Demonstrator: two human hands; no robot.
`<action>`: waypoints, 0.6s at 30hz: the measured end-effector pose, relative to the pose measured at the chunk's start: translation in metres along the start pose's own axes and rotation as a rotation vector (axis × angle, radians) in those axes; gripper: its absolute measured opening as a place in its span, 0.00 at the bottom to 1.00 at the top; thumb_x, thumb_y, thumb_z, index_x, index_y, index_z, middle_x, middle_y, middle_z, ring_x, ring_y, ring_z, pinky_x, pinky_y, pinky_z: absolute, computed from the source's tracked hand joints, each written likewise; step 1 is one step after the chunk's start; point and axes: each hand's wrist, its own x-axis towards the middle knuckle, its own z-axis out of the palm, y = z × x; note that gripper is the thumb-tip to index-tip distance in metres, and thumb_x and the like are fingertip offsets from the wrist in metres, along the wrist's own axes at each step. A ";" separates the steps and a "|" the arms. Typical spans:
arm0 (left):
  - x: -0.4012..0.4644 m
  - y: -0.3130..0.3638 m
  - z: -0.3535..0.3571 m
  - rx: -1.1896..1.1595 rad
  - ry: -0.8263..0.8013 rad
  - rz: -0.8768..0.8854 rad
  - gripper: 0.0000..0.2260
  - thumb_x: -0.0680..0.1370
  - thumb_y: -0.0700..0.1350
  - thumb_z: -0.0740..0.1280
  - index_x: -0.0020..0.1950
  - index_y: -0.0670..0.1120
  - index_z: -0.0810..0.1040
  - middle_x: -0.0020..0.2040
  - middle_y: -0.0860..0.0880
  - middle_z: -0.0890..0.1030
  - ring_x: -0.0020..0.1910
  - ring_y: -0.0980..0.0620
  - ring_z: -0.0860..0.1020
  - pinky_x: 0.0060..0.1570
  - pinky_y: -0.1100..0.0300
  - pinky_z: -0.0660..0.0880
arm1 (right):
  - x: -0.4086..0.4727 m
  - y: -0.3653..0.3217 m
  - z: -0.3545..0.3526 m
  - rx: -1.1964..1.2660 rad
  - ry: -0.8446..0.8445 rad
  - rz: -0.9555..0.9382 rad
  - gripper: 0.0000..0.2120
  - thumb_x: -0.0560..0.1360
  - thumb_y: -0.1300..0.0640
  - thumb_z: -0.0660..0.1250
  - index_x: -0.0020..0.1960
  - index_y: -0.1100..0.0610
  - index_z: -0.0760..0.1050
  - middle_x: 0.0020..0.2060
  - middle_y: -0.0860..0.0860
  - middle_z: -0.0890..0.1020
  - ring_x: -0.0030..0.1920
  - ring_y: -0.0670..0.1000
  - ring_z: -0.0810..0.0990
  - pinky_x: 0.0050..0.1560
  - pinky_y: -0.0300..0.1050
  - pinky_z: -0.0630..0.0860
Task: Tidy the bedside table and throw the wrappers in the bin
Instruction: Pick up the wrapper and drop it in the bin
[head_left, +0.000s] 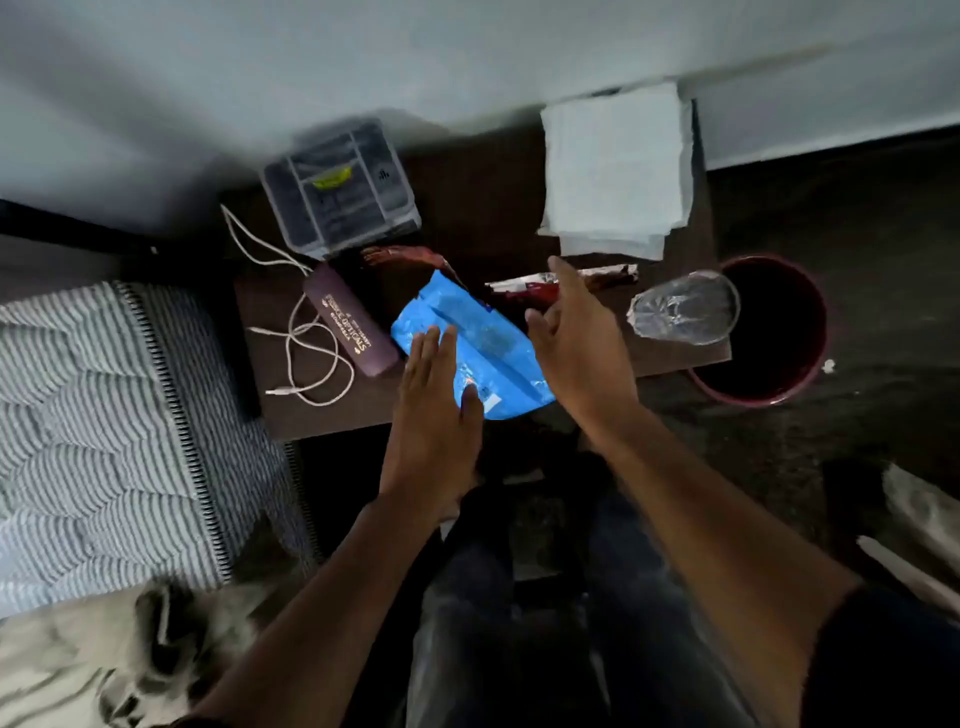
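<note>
We look down on the dark bedside table (467, 197). Blue wrapper (483, 348) lies at its front edge, centre. Left hand (436, 426), flat with fingers straight, rests on the wrapper's near left part. Right hand (576, 338), fingers spread and holding nothing, is over the wrapper's right side; contact unclear. A red-and-white wrapper (524, 288) lies beyond it, another dark red wrapper (405, 257) toward the middle. Purple case (350, 325) and white cable (306, 338) sit near the left edge, clear organiser box (340, 187) at the back left corner, folded white cloth (618, 166) at the back right corner. Clear glass (685, 312) lies tipped at the right edge. Red bin (763, 332) stands just beside that edge.
</note>
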 end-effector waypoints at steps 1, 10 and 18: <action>0.008 -0.002 0.004 -0.003 0.032 -0.012 0.29 0.84 0.42 0.60 0.83 0.46 0.54 0.85 0.47 0.55 0.84 0.51 0.49 0.79 0.61 0.47 | 0.005 0.006 0.003 -0.028 -0.005 -0.004 0.29 0.82 0.53 0.64 0.80 0.51 0.59 0.56 0.58 0.83 0.56 0.58 0.82 0.58 0.56 0.79; 0.036 -0.007 0.015 0.034 0.042 0.076 0.28 0.85 0.44 0.59 0.84 0.50 0.54 0.85 0.50 0.54 0.84 0.55 0.49 0.78 0.66 0.46 | 0.029 0.034 0.024 -0.175 0.079 -0.051 0.23 0.82 0.53 0.66 0.75 0.52 0.66 0.44 0.55 0.85 0.46 0.58 0.84 0.49 0.56 0.81; 0.044 0.019 0.026 -0.117 0.301 0.088 0.29 0.79 0.37 0.68 0.79 0.44 0.64 0.76 0.45 0.71 0.70 0.45 0.71 0.73 0.44 0.67 | 0.034 0.021 -0.001 0.079 0.305 -0.119 0.08 0.81 0.54 0.68 0.57 0.57 0.81 0.42 0.52 0.86 0.41 0.53 0.85 0.43 0.56 0.82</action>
